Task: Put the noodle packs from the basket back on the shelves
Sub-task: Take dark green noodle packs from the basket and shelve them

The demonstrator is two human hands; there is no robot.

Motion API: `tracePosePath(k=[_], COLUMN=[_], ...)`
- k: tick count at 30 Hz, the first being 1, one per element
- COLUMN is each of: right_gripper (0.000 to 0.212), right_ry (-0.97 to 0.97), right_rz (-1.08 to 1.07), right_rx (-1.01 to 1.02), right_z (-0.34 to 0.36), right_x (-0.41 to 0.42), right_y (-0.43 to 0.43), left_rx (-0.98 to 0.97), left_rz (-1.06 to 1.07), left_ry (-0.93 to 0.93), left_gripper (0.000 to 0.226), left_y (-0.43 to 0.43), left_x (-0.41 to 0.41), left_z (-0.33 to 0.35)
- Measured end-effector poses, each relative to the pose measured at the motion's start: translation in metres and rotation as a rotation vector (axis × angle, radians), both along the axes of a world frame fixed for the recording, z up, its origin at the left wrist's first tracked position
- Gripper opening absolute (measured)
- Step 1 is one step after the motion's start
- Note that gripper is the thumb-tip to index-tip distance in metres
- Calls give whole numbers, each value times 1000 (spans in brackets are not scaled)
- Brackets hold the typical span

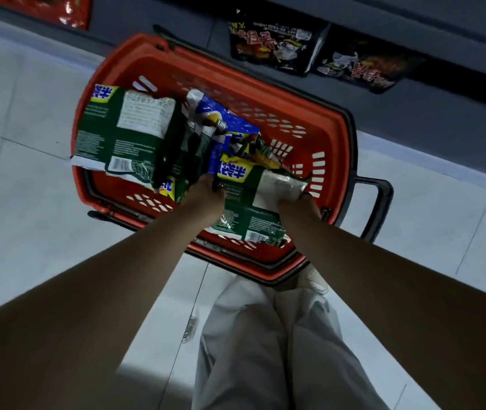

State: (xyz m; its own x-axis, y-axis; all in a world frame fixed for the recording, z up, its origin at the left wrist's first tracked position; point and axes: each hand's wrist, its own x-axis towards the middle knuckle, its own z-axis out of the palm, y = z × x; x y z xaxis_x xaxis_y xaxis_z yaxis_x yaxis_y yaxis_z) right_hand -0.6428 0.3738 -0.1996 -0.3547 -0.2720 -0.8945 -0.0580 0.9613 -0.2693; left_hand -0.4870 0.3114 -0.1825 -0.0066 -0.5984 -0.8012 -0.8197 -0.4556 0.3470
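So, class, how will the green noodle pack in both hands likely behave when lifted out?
Probably light for its size: the green noodle pack is a big crinkled film bag. Likely sags between left hand and right hand. Glossy wrap may slip.

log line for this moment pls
phase: pick | left hand: grips green noodle pack | right hand: grips same pack | red basket: other packs inside

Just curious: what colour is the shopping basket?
The basket is red-orange with a black handle, seen in the head view.
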Motion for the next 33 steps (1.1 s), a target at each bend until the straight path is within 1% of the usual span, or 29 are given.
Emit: tracePosePath(k=[2,5,7,11,13,15,18,19,21,22,23,25,28,31,33], right_gripper=[38,43,48,46,54,58,65,62,49,46,47,49,42,41,46], right_ry=[0,-2,5,25,34,49,34,30,36,46,60,60,56,113,136], right_rz=[-68,-74,-69,-66,-63,-69,-94,-113,-167,-191,-211,-233,-239,-249,-254], right_rx=[-49,-176,-258,-398,-459,-508,-583,-610,-670,-693,-713,-772,-887,-956,-994], right_z=[24,83,126,224,274,322,393,413,453,473,492,528,575,615,640], right_x=[-10,-26,-37,-52,-58,-66,-75,-78,-85,-88,-93,-102,-119,-141,-157], right_y=[-3,-16,-26,-37,-40,-40,-37,-34,-29,-26,-22,-14,0,14,25], left_rx=[-51,-124,-160,-168,-181,-194,-263,-295,-357,-377,-398,-423,-486,-583,-643], left_rz=[47,122,173,312,339,346,318,298,260,232,197,148,84,32,6], left_ry=[53,86,128,253,315,394,497,521,571,592,603,641,700,737,761], left_gripper=[34,29,31,25,27,35,47,53,68,73,76,75,74,65,66], left_y=[-3,-14,-21,-29,-33,-36,-41,-41,-41,-41,-40,-37,-29,-18,-8], left_x=[-2,-9,-13,-21,-26,-30,-37,-40,-47,-50,-54,-63,-81,-104,-121], left_z=[20,70,109,204,255,303,374,397,442,462,481,515,562,606,631])
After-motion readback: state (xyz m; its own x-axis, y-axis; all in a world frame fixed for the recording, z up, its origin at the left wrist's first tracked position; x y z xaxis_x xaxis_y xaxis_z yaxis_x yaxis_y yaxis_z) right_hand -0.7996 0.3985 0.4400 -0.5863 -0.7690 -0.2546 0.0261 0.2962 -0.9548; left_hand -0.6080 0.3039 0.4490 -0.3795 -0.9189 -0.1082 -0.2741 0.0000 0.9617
